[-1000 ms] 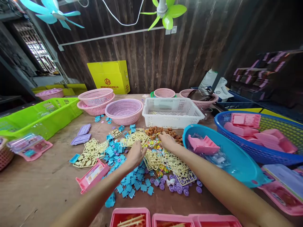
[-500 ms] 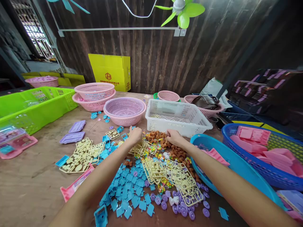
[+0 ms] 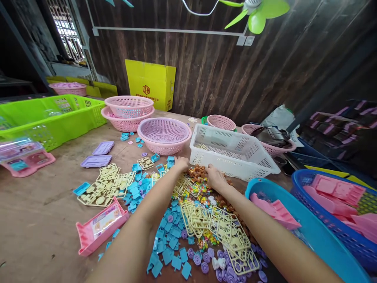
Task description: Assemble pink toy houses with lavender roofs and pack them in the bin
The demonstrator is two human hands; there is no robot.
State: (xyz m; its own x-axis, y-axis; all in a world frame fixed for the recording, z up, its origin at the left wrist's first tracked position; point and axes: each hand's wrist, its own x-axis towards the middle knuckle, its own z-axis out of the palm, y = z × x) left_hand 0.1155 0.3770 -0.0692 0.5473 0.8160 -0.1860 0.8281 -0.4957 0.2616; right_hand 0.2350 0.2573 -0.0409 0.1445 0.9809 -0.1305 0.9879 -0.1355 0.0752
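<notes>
Since a second ago we have pushed both hands farther up the tabletop point(image 3: 44, 220); left hand point(image 3: 180, 164) and right hand point(image 3: 216, 177) now sit apart, curled over the small brown pieces point(image 3: 199, 171) beside the white basket point(image 3: 232, 152)

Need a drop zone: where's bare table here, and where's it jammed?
Bare wood lies between the green crate and the pink tray, running to the near-left edge. Crowded: the parts pile around the left hand and right hand, up to the white basket.
</notes>
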